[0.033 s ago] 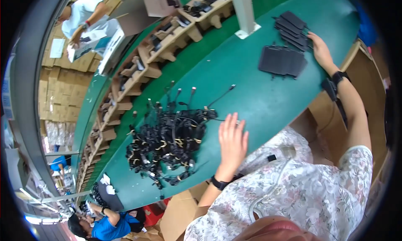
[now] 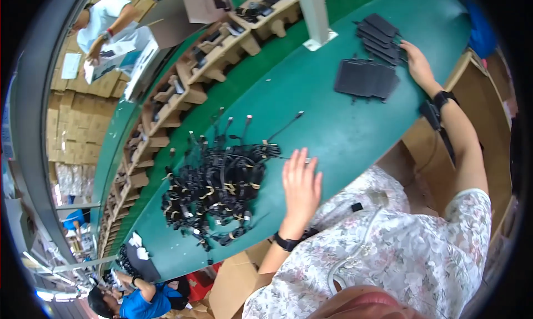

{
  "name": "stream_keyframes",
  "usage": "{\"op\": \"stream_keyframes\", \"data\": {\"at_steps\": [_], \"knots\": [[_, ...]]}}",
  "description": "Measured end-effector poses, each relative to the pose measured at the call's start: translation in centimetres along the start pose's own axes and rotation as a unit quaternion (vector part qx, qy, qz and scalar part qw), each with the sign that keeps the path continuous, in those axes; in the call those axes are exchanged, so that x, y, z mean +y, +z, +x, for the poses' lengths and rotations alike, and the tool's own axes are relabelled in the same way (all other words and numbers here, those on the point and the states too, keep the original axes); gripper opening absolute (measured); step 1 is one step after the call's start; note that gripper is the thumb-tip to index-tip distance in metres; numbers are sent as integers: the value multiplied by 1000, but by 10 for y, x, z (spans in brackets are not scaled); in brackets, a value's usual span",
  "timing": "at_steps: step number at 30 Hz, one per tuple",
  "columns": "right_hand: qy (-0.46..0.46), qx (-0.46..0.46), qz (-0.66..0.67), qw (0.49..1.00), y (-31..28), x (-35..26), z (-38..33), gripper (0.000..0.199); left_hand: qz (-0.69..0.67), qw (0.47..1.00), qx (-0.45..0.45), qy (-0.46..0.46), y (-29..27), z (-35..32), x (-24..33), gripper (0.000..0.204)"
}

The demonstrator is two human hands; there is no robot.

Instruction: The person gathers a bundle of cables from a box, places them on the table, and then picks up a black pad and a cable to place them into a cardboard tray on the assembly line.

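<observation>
The person's left hand (image 2: 301, 187) lies flat and open on the green work table (image 2: 333, 130), fingers spread, holding nothing, just beside a heap of bundled black cables (image 2: 219, 188). The right hand (image 2: 417, 65) reaches far across, fingers loosely extended and touching a row of flat black pouches (image 2: 383, 35); a second stack of pouches (image 2: 365, 79) lies near it.
</observation>
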State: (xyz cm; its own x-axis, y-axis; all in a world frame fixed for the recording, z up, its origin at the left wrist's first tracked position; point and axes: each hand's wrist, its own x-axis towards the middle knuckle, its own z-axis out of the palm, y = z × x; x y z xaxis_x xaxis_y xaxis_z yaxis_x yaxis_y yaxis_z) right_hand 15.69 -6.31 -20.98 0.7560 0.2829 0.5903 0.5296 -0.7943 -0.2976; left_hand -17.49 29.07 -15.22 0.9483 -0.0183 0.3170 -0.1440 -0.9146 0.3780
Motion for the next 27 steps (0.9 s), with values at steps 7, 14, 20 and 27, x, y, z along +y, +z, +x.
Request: {"op": "stream_keyframes", "data": {"at_steps": [7, 14, 20, 27], "knots": [[245, 16, 168, 955, 11, 7, 46, 34, 51, 999, -6, -5, -3, 2, 2, 31], [130, -181, -49, 974, 20, -16, 111, 62, 78, 996, 25, -23, -8, 5, 18, 26], [95, -84, -20, 992, 27, -32, 97, 55, 93, 995, 29, -37, -8, 5, 20, 27], [71, -74, -36, 994, 38, -32, 98, 51, 113, 991, 19, -65, -12, 11, 21, 26]]}}
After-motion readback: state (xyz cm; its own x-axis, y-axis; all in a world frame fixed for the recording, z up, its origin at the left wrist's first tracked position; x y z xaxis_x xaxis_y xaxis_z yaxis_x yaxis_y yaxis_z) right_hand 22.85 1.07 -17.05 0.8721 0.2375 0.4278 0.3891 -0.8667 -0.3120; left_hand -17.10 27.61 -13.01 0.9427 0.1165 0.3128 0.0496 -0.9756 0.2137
